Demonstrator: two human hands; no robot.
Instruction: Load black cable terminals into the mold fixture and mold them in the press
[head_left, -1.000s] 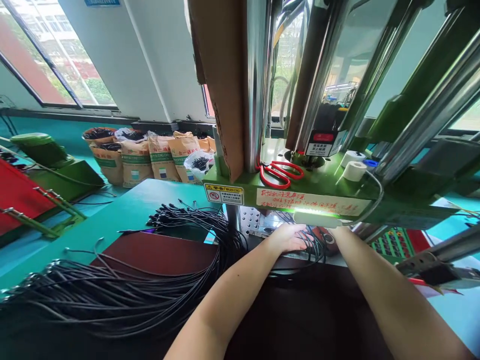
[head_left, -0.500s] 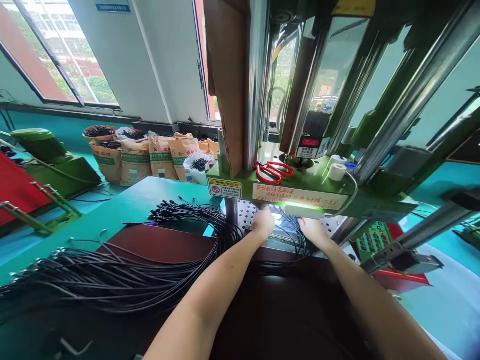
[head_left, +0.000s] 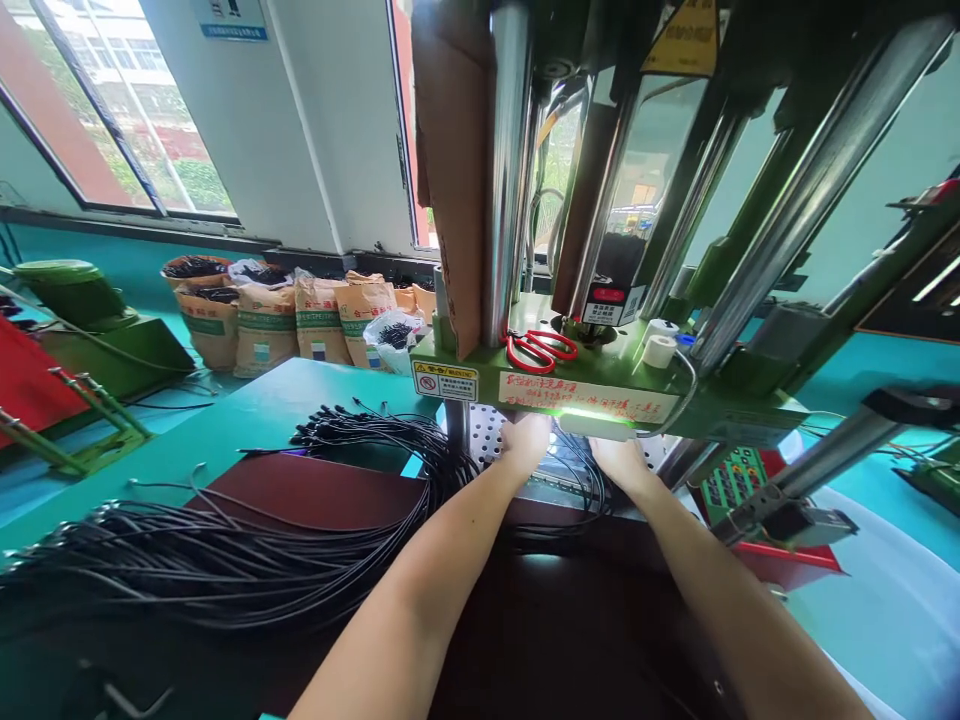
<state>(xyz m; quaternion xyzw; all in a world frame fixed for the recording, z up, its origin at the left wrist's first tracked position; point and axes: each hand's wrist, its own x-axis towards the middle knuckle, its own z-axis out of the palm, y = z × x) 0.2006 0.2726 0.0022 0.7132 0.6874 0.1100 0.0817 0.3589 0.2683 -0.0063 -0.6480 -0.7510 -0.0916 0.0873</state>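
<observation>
Both my hands reach in under the green crossbeam (head_left: 465, 362) of a press machine. My left hand (head_left: 527, 440) is over the left side of the metal mould (head_left: 556, 478), its fingers hidden by the beam. On the right side of the mould is my right hand (head_left: 621, 458), close beside several black cables (head_left: 592, 478); its fingertips are also out of sight. These cables come out of the mould toward me and curve over the dark table front. Whether either hand grips anything does not show.
A thick bundle of black cables (head_left: 247, 555) lies on the table to the left, with more cable ends (head_left: 337, 425) behind it. Red-handled scissors (head_left: 540, 350) and white rolls (head_left: 660, 348) rest on the crossbeam. A green button panel (head_left: 739, 478) stands at the right.
The view has shifted slightly, so the machine appears a little further left. My hands remain at the mould, the right one reaching slightly deeper under the beam.
</observation>
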